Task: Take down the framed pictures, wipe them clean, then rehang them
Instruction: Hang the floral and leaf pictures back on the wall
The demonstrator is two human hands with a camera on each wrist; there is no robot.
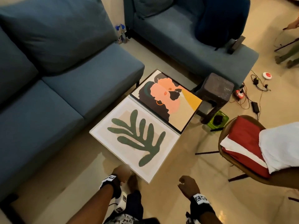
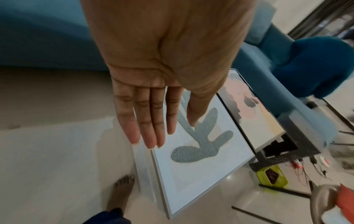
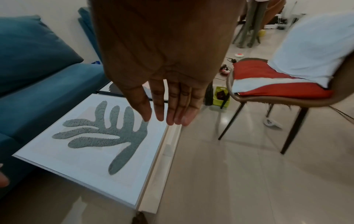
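Observation:
Two framed pictures lie flat side by side on a low white surface. The green leaf picture (image 1: 135, 138) in a white frame is nearer to me; the portrait picture (image 1: 166, 101) in a dark frame is beyond it. My left hand (image 1: 121, 173) hovers at the leaf picture's near corner with straight fingers (image 2: 149, 121), holding nothing. My right hand (image 1: 187, 185) is open over the floor, just right of that corner, its fingers (image 3: 172, 109) straight. In the wrist views the leaf picture (image 2: 201, 166) (image 3: 86, 151) lies under both hands. A white towel (image 1: 281, 146) is draped on a chair to the right.
Blue sofas (image 1: 64, 97) stand to the left and behind. A dark plastic stool (image 1: 216, 91) and a green basket (image 1: 218, 120) sit beyond the portrait. Cables (image 1: 255, 94) trail on the floor. The chair carries a red cushion (image 1: 242, 143). My bare foot (image 2: 120, 195) is by the frame.

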